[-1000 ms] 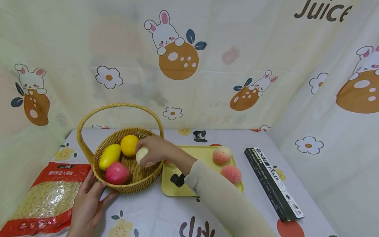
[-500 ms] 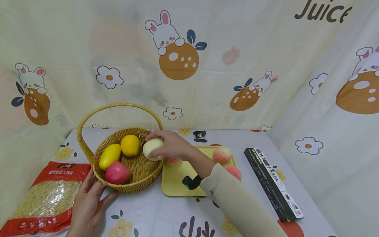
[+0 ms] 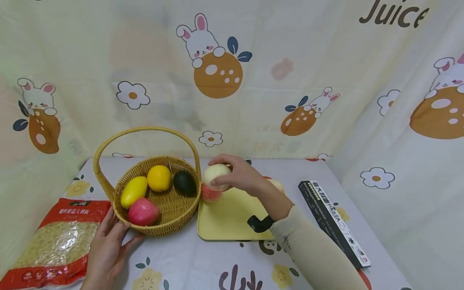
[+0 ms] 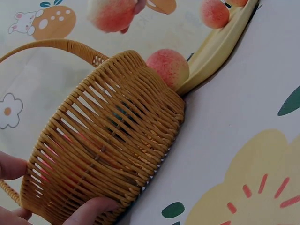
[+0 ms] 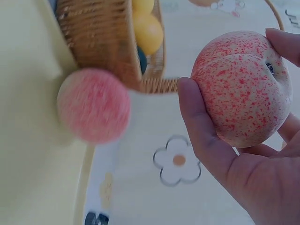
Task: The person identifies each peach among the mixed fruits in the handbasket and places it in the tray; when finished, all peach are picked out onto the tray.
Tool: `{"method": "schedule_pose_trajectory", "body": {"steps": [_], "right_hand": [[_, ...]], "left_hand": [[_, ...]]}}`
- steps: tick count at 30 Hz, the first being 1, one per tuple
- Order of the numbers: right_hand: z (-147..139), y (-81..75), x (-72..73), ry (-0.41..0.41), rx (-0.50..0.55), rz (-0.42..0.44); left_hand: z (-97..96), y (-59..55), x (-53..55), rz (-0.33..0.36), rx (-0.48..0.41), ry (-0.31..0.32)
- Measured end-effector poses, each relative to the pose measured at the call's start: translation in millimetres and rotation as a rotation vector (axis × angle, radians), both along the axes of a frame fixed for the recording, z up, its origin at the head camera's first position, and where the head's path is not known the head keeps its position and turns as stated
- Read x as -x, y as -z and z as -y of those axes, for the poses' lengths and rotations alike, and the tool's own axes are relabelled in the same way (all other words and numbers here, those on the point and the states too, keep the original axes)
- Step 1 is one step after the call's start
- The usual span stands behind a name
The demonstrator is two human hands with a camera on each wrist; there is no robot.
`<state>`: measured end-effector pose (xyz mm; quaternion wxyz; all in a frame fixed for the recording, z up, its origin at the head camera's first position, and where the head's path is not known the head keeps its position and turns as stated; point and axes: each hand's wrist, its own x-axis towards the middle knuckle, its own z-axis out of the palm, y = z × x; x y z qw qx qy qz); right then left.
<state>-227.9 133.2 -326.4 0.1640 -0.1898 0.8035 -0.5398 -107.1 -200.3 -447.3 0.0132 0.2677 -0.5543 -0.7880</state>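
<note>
My right hand grips a peach, pale on top and speckled pink-red beneath, above the left end of a yellow tray. The right wrist view shows thumb and fingers around the held peach. Just under it, a second peach sits on the tray beside the wicker basket. My left hand holds the basket's near left side, fingers at its rim and thumb lower on its wall. Inside lie a yellow mango, an orange, a pink-red round fruit and a dark avocado.
A red bag of pasta lies at the left, beside my left hand. At the right is a long black pasta box. The basket's tall handle arches over it. More peaches sit at the tray's far end, mostly behind my right arm.
My right hand has lifted the peach out of the basket and carried it right, over the tray. The avocado has come into view in the basket. My left hand has stayed put.
</note>
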Motion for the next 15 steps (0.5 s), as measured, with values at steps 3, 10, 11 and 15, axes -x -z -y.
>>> {"method": "schedule_pose_trajectory", "body": {"steps": [3,10,11,15], "right_hand": [[-14,1.8,0.2,0.033,-0.013,0.016],[-49,15.4,6.0,0.102,-0.030,0.020],[-54,17.6,6.7,0.115,-0.035,0.022],[-68,25.4,8.7,0.160,-0.060,0.027]], "left_hand": [[0.1,-0.2,0.4,0.004,0.001,-0.005],[-0.5,-1.1,0.5,0.009,0.004,-0.002],[-0.6,-1.1,0.6,0.010,0.005,-0.001],[-0.6,-1.2,0.9,0.011,0.003,0.002]]}}
